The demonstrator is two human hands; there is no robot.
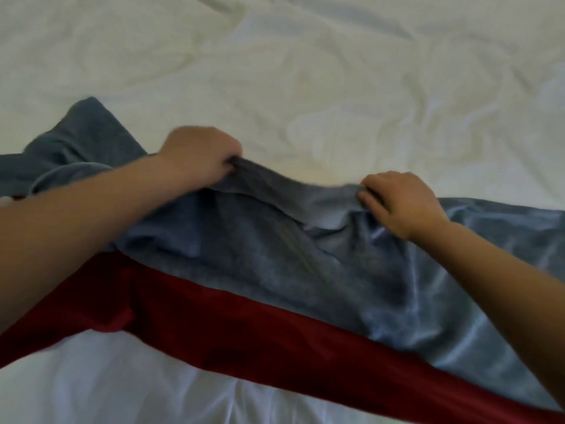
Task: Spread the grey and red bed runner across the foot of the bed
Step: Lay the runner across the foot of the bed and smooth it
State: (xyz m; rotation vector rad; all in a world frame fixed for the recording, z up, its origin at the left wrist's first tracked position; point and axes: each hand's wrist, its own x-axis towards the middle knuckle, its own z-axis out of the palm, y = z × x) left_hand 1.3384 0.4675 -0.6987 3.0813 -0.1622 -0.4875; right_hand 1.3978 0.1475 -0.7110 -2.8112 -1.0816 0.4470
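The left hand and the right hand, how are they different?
The left hand is a tight fist, bunching the grey edge of the bed runner; the right hand pinches that edge with curled fingertips. The left hand sits farther up the white bedding; the right hand is nearer. Both hold the same edge.

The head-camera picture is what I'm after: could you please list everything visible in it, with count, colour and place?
bed runner: one, grey with a red band along its near edge, lying creased across the bed from left to right, bunched at the left end.
sheet: one, white, wrinkled, covering the bed beyond the runner and in front of it.
left hand: one, left of centre, grips the runner's far grey edge and lifts it.
right hand: one, right of centre, pinches the same grey edge.
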